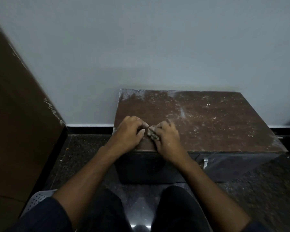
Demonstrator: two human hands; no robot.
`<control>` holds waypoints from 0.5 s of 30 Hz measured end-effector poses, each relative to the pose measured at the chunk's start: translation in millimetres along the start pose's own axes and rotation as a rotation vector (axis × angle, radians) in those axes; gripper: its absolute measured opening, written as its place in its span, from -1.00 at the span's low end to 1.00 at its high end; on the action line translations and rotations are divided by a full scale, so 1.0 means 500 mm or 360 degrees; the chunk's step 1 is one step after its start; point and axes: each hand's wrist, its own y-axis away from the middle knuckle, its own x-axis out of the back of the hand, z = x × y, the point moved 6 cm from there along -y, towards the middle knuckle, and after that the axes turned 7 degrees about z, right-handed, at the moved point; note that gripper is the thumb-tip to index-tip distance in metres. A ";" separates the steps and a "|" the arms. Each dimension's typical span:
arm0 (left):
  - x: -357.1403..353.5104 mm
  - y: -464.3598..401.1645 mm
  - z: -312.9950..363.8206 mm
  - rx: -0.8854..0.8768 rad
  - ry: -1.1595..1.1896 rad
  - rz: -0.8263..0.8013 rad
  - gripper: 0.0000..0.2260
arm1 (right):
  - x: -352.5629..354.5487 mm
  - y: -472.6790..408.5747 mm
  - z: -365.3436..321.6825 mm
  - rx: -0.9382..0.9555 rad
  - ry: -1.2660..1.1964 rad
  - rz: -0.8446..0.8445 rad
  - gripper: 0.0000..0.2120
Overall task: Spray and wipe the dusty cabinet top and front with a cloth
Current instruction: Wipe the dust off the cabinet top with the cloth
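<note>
My left hand [130,131]: rests on the near left part of the cabinet top, fingers curled inward, fingertips pale with dust; it holds nothing that I can see.
My right hand [164,136]: knuckles up beside the left, fingers curled round a small grey, dust-caked wad [152,132]; whether that wad is the cloth bunched tight or only gathered dust, I cannot tell.
Cabinet top [208,121]: low brown slab against the wall [157,47]; white dust thick along the back left edge and speckled across the right half; the patch around my hands looks darker.
Cabinet front [233,164]: dark, below the near edge, with a pale handle [205,162] just right of my right forearm; not yet wiped, I judge.
Spray bottle: none in view.
Doing it well: I would spread the wad flat for more contact; wipe in overlapping strokes from the back edge toward me; turn to a clean face often; keep the top for first, the front after.
Writing: no brand, label or legible text anywhere.
</note>
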 end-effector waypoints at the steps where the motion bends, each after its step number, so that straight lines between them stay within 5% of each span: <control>1: 0.005 0.003 -0.004 0.0012 0.0010 0.0009 -0.81 | 0.001 0.014 -0.005 0.0072 -0.0049 -0.0040 -0.72; 7: 0.045 0.042 -0.050 0.0232 0.0149 0.0227 -0.79 | 0.033 0.003 0.075 -0.0229 0.0058 0.0144 -0.72; 12: 0.046 0.052 -0.036 0.0178 0.0133 0.0259 -0.77 | -0.001 0.069 -0.012 0.0168 -0.0091 -0.0008 -0.67; 15: 0.053 0.055 -0.037 0.0180 0.0131 0.0292 -0.77 | 0.010 0.054 0.017 0.0128 -0.0094 0.0037 -0.68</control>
